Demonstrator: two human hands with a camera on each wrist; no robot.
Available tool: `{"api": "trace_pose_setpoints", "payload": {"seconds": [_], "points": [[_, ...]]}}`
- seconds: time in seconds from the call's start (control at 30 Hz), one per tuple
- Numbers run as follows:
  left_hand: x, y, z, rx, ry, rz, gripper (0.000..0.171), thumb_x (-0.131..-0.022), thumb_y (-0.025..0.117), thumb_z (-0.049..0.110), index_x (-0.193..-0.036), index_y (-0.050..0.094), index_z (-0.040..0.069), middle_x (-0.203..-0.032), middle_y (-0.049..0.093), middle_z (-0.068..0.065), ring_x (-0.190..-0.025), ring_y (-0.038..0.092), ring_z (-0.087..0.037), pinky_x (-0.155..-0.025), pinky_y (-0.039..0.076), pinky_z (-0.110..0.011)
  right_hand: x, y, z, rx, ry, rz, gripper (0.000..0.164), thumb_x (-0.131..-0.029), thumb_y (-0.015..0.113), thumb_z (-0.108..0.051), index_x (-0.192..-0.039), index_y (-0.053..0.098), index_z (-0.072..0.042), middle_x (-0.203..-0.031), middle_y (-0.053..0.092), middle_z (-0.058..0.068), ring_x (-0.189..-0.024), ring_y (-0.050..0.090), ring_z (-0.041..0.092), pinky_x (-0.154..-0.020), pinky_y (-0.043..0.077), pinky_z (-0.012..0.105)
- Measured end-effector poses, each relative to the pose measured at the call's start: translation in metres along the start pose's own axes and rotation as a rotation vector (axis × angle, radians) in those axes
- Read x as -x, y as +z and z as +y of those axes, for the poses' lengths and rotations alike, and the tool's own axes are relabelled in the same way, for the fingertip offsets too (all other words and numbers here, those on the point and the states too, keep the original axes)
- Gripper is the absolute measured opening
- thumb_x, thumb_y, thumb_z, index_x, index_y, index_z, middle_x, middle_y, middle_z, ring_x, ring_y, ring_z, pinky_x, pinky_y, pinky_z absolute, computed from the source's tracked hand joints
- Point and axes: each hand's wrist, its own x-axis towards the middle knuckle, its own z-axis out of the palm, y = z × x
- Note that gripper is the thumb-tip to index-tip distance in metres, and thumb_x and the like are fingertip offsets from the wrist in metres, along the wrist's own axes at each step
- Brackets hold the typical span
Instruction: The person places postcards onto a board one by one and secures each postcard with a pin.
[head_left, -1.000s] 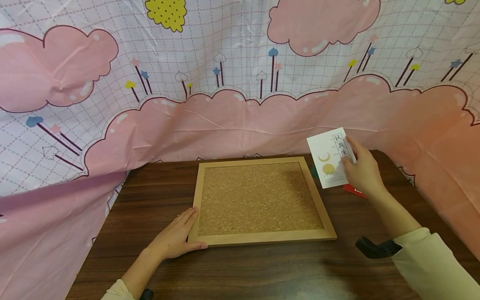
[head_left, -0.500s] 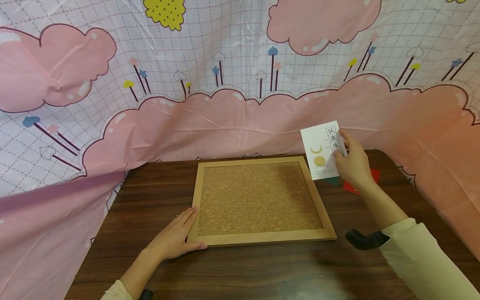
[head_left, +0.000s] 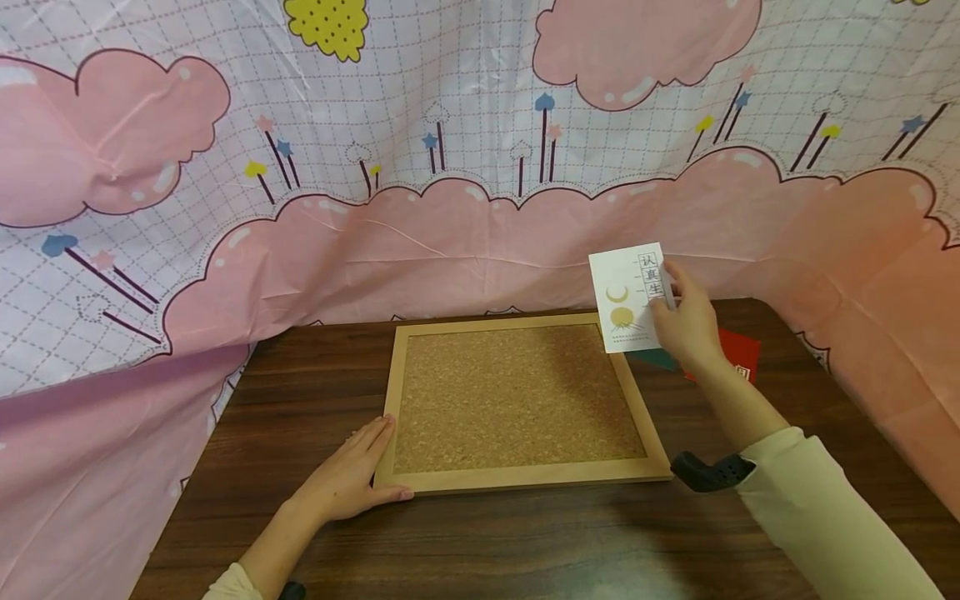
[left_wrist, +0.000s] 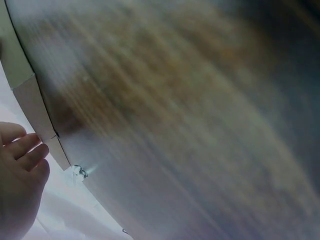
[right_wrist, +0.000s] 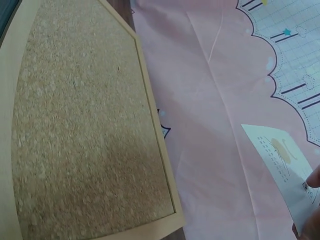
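A cork board (head_left: 510,400) with a pale wooden frame lies on the dark table. My left hand (head_left: 345,477) rests at its front left corner, fingers along the left edge and thumb on the front edge. In the left wrist view, fingertips of the left hand (left_wrist: 22,180) touch the frame. My right hand (head_left: 692,325) pinches a white card (head_left: 618,287) by its right edge, holding it up over the board's back right corner. Printed on the card are dark characters, a gold crescent and a gold disc. The right wrist view shows that card (right_wrist: 272,157) beyond the board's edge.
A red card (head_left: 742,350) lies on the table right of the board, partly behind the right forearm. Next to it is a dark green card (head_left: 654,359), mostly covered by the white card. A pink patterned cloth (head_left: 465,258) hangs behind the table.
My right hand has carried the white card leftward and slightly up, to the board's back right corner. More of the red and green cards shows. The left hand stays put.
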Motion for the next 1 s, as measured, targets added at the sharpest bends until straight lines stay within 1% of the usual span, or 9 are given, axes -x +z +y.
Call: {"api": "trace_pose_setpoints", "payload": {"seconds": [0.1, 0.27, 0.43, 0.57, 0.7, 0.9, 1.0], "points": [[0.0, 0.0, 0.0, -0.004, 0.003, 0.005, 0.106, -0.08, 0.063, 0.067, -0.151, 0.025, -0.003, -0.158, 0.026, -0.02, -0.145, 0.029, -0.037, -0.114, 0.032, -0.056, -0.003, 0.005, 0.001, -0.011, 0.03, 0.007, 0.059, -0.097, 0.043, -0.009, -0.153, 0.026, -0.007, -0.132, 0.047, 0.031, -0.109, 0.051, 0.039, -0.086, 0.051, 0.051], [0.0, 0.0, 0.0, -0.008, -0.001, 0.009, 0.106, -0.08, 0.064, 0.067, -0.151, 0.026, -0.003, -0.158, 0.027, -0.02, -0.145, 0.029, -0.037, -0.114, 0.032, -0.056, -0.008, 0.014, 0.005, -0.057, 0.1, -0.005, 0.059, -0.096, 0.043, -0.008, -0.153, 0.027, -0.006, -0.133, 0.045, 0.031, -0.109, 0.049, 0.036, -0.088, 0.048, 0.044], [0.0, -0.001, 0.001, -0.007, -0.004, 0.008, 0.106, -0.08, 0.062, 0.068, -0.15, 0.027, -0.004, -0.157, 0.027, -0.02, -0.145, 0.029, -0.037, -0.114, 0.032, -0.056, -0.012, 0.023, 0.013, -0.067, 0.165, -0.021, 0.06, -0.095, 0.044, -0.009, -0.153, 0.027, -0.007, -0.134, 0.043, 0.032, -0.109, 0.046, 0.036, -0.091, 0.048, 0.044], [0.0, 0.0, 0.001, -0.014, -0.008, -0.001, 0.107, -0.081, 0.058, 0.071, -0.15, 0.026, -0.003, -0.158, 0.027, -0.02, -0.145, 0.029, -0.037, -0.114, 0.032, -0.055, -0.012, 0.029, 0.019, -0.058, 0.189, -0.023, 0.061, -0.095, 0.044, -0.009, -0.153, 0.028, -0.007, -0.134, 0.043, 0.031, -0.109, 0.047, 0.035, -0.087, 0.05, 0.042], [0.0, 0.0, 0.001, -0.015, -0.005, 0.001, 0.107, -0.08, 0.058, 0.071, -0.15, 0.026, -0.003, -0.158, 0.027, -0.02, -0.145, 0.029, -0.036, -0.114, 0.032, -0.055, -0.011, 0.033, 0.023, -0.053, 0.2, -0.023, 0.061, -0.094, 0.045, -0.009, -0.152, 0.029, -0.007, -0.133, 0.044, 0.03, -0.108, 0.048, 0.034, -0.083, 0.05, 0.038], [0.001, -0.001, 0.001, -0.009, 0.0, 0.014, 0.106, -0.08, 0.062, 0.068, -0.15, 0.027, -0.003, -0.157, 0.028, -0.02, -0.144, 0.03, -0.037, -0.113, 0.032, -0.056, -0.01, 0.044, 0.029, -0.049, 0.19, -0.067, 0.062, -0.093, 0.045, -0.01, -0.152, 0.028, -0.003, -0.139, 0.044, 0.03, -0.11, 0.052, 0.033, -0.083, 0.053, 0.036], [0.001, 0.0, 0.0, -0.008, 0.001, 0.017, 0.106, -0.08, 0.062, 0.068, -0.15, 0.027, -0.003, -0.157, 0.028, -0.02, -0.144, 0.03, -0.037, -0.113, 0.033, -0.056, -0.009, 0.051, 0.032, -0.069, 0.209, -0.09, 0.064, -0.092, 0.045, -0.01, -0.153, 0.026, -0.003, -0.141, 0.044, 0.029, -0.111, 0.054, 0.034, -0.087, 0.055, 0.04]]}}
